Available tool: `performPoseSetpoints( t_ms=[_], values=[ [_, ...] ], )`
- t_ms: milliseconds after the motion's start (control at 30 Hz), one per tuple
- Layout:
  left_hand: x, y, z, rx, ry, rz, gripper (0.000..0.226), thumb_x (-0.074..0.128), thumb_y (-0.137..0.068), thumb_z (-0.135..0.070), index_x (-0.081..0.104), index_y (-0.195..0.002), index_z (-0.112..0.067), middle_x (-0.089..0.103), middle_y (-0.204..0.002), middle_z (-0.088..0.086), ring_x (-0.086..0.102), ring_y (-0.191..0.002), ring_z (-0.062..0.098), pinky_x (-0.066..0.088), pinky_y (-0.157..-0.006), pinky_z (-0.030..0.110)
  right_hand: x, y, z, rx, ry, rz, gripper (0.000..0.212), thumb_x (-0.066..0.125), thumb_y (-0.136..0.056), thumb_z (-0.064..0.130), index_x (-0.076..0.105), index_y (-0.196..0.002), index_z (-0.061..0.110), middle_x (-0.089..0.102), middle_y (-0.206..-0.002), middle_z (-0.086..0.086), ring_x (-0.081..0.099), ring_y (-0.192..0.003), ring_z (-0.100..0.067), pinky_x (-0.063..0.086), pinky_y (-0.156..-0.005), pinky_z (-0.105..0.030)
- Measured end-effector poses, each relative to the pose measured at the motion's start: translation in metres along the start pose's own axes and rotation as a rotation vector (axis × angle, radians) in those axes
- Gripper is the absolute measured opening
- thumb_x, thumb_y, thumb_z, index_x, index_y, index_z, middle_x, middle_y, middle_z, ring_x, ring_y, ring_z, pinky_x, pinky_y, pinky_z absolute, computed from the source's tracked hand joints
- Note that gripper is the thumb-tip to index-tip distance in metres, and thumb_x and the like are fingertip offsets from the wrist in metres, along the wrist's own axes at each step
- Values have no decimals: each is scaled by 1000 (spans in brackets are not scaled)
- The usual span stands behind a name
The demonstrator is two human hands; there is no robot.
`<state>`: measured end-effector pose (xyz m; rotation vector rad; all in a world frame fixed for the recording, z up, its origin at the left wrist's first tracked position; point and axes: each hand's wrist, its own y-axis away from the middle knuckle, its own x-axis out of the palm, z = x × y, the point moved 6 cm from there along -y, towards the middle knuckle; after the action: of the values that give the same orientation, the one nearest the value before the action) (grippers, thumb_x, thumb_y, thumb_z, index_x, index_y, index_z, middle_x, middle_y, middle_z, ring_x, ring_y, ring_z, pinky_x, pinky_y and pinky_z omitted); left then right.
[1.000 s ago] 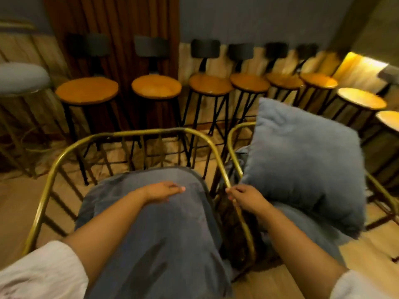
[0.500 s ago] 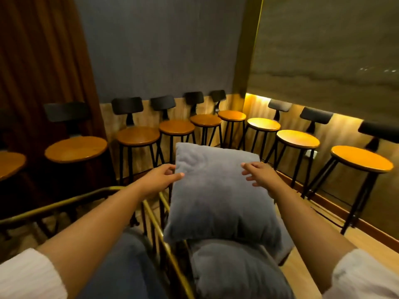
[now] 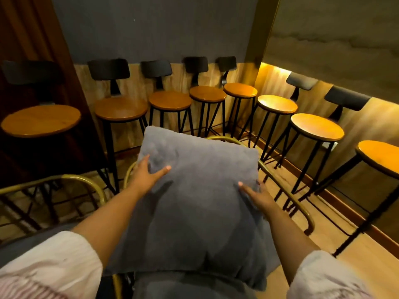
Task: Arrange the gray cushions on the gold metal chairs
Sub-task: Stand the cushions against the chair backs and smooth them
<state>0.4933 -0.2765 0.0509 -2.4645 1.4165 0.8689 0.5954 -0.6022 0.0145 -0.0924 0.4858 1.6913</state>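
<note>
A square gray cushion (image 3: 194, 203) leans against the back of the right gold metal chair (image 3: 287, 188), covering most of it. My left hand (image 3: 149, 171) grips its upper left edge, thumb on the front. My right hand (image 3: 257, 195) holds its right edge, fingers pressed into the fabric. A gray seat cushion (image 3: 183, 285) shows below it at the frame's bottom. The left gold chair (image 3: 64, 180) stands beside, with a gray seat cushion (image 3: 26, 242) partly hidden by my left sleeve.
Several bar stools with round wooden seats (image 3: 121, 108) and black backs line the far wall and the right wall (image 3: 317, 126). Their black legs stand close behind the gold chairs. Wooden floor (image 3: 336, 240) shows to the right.
The view turned right from the left chair. Both hands left the chair and took the upright cushion by its sides; it now sits lower and closer, tilted against the chair back.
</note>
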Motion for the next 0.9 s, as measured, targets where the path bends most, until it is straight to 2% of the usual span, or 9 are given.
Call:
performPoseSetpoints(
  t_ms=[67, 133, 233, 333, 400, 533, 667, 800, 900],
  values=[
    [8, -10, 18, -65, -88, -25, 123, 57, -48, -81, 17, -151, -28, 20, -159, 9, 23, -144, 35, 24, -116, 50, 2, -13, -19, 19, -16, -3, 116, 79, -53, 60, 22, -148, 23, 39, -148, -2, 42, -131, -24, 37, -103, -35],
    [12, -15, 30, -120, -77, -47, 125, 65, -46, -77, 14, -150, -33, 17, -159, 8, 21, -144, 37, 21, -116, 51, 3, -24, -36, 27, -75, -5, 108, 81, -61, 49, 20, -148, 26, 37, -150, -4, 42, -132, -28, 38, -105, -40],
    [10, -22, 45, -196, 53, -110, 130, 74, -43, -72, 12, -150, -33, 26, -157, 8, 30, -140, 38, 28, -113, 53, 4, -33, -56, 85, -126, -3, 100, 78, -68, 46, 21, -148, 27, 39, -149, -6, 45, -130, -30, 41, -103, -42],
    [12, -24, 60, -255, 193, -134, 126, 77, -52, -65, 8, -152, -31, 31, -156, 7, 34, -138, 38, 31, -112, 51, 4, -35, -67, 106, -169, 13, 92, 74, -73, 42, 22, -148, 26, 41, -148, -8, 45, -129, -32, 41, -99, -42],
    [13, -23, 61, -255, 232, -142, 110, 77, -65, -54, 12, -151, -30, 32, -155, 7, 35, -138, 38, 31, -112, 50, 3, -34, -64, 78, -194, 10, 95, 77, -67, 48, 29, -145, 25, 46, -144, -7, 49, -126, -30, 44, -94, -38],
    [2, -12, 46, -185, 248, -166, 95, 74, -70, -52, 24, -148, -32, 40, -150, 9, 41, -133, 39, 36, -108, 53, -2, -23, -39, 17, -243, -6, 104, 83, -53, 53, 36, -142, 26, 52, -138, -4, 54, -119, -29, 48, -89, -39],
    [-28, 7, 28, -106, 276, -209, 96, 75, -64, -58, 28, -145, -34, 44, -147, 8, 44, -131, 38, 39, -106, 56, -4, -12, 4, -81, -295, -6, 81, 80, -68, 38, 41, -138, 25, 56, -125, 0, 59, -92, -15, 49, -69, -27],
    [-79, 29, 18, -46, 273, -277, 92, 72, -67, -58, 27, -145, -38, 42, -149, 6, 42, -133, 38, 38, -106, 57, 18, -2, 53, -160, -307, 79, 73, 78, -70, 39, 46, -134, 24, 59, -124, 1, 59, -99, -19, 48, -72, -29],
    [-131, 50, 29, -43, 260, -349, 94, 71, -65, -62, 27, -145, -39, 42, -149, 5, 42, -133, 38, 38, -106, 57, 59, 14, 82, -210, -342, 187, 66, 81, -67, 38, 54, -127, 25, 65, -123, -2, 65, -101, -21, 55, -77, -33]
  ],
)
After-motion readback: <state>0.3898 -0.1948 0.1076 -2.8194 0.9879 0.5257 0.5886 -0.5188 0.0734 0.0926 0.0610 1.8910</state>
